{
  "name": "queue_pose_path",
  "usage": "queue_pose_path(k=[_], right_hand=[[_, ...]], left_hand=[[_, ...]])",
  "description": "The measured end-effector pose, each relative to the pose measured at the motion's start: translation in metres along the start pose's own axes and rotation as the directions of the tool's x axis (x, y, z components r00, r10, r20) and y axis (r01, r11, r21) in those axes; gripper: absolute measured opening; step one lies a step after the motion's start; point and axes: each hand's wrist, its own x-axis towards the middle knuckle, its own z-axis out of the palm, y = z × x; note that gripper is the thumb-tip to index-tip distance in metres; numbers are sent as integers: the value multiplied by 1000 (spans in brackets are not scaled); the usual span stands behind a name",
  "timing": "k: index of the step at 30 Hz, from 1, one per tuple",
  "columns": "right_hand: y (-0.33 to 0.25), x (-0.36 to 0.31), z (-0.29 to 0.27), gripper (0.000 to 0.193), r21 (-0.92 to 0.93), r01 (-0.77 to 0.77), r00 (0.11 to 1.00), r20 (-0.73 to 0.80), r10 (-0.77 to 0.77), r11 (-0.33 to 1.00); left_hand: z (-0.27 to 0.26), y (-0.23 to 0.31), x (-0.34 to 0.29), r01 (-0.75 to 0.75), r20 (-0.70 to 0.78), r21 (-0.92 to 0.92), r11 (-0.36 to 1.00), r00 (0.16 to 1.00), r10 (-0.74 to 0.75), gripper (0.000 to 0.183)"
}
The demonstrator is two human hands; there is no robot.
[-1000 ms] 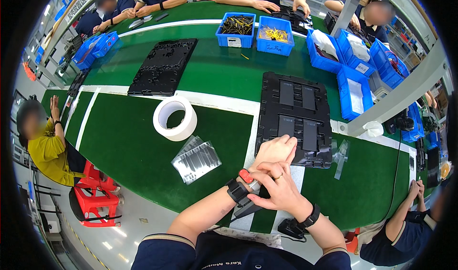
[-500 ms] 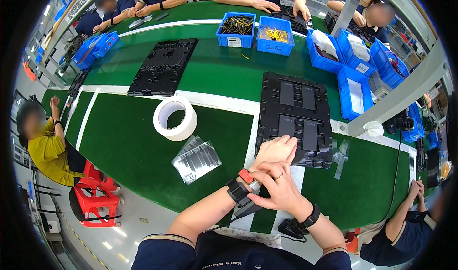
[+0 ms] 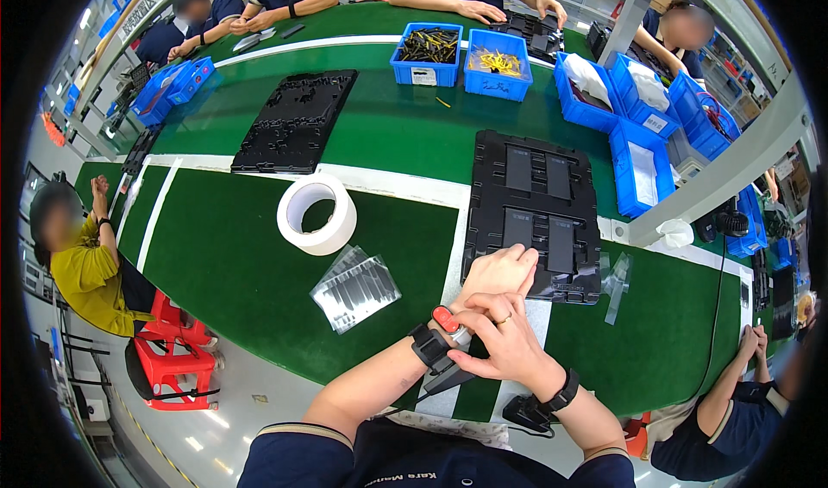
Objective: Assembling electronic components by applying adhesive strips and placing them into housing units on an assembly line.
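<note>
A worker at a green assembly bench (image 3: 259,255) attends to a wrist-worn device (image 3: 434,350) with a red button, strapped on the left forearm just below the hand. The right hand (image 3: 504,341) crosses over from four o'clock, its fingers curled down onto the device and its strap, thumb and forefinger apparently pinching near the red button; how firmly they grip cannot be told. The left hand (image 3: 500,272) rests loosely closed, fingertips touching the near edge of a black moulded tray (image 3: 535,212) at twelve o'clock from the wrist, and holds nothing that can be seen. At ten o'clock lie a clear bag of dark parts (image 3: 355,290) and, beyond it, a roll of white tape (image 3: 316,215); a second black tray (image 3: 296,122) sits farther off at eleven o'clock, with blue bins (image 3: 461,57) at twelve. Judged from this view, the adjustment would go best with the left wrist kept still against the bench, the right fingers working only on the strap or button, and the elbow held clear of the tray so nothing in it is nudged.
</note>
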Motion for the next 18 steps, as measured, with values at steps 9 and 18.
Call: queue_pose_path(k=[9, 18], right_hand=[[0, 0, 0, 43, 6, -4, 1000, 1, 4, 1000], [0, 0, 1, 44, 13, 9, 1000, 0, -9, 1000]], left_hand=[[1, -1, 0, 24, 12, -21, 999, 1000, -24, 11], [-1, 0, 0, 30, 12, -35, 999, 999, -30, 11]])
